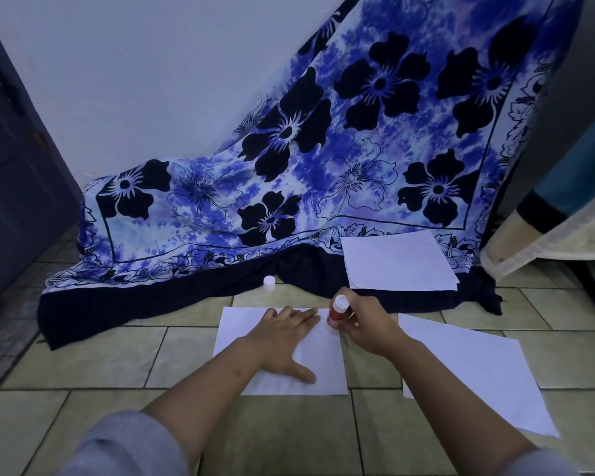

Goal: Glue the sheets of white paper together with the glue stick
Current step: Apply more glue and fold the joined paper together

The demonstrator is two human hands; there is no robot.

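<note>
We see the left hand (pixel 285 338) lying flat with its fingers straight, pressing on a white sheet (pixel 323 376) on the tiled floor (pixel 117 355). Just beside its fingertips, the right hand (pixel 364 324) curls round the red glue stick (pixel 337 309) - white end up, lower end at the sheet's far right corner. A second sheet (pixel 478 365) lies right of that hand, a third (pixel 399 259) beyond it on the flowered blue cloth (pixel 323 149). A small white cap (pixel 269 282) stands apart at the cloth's edge - beyond the left hand.
</note>
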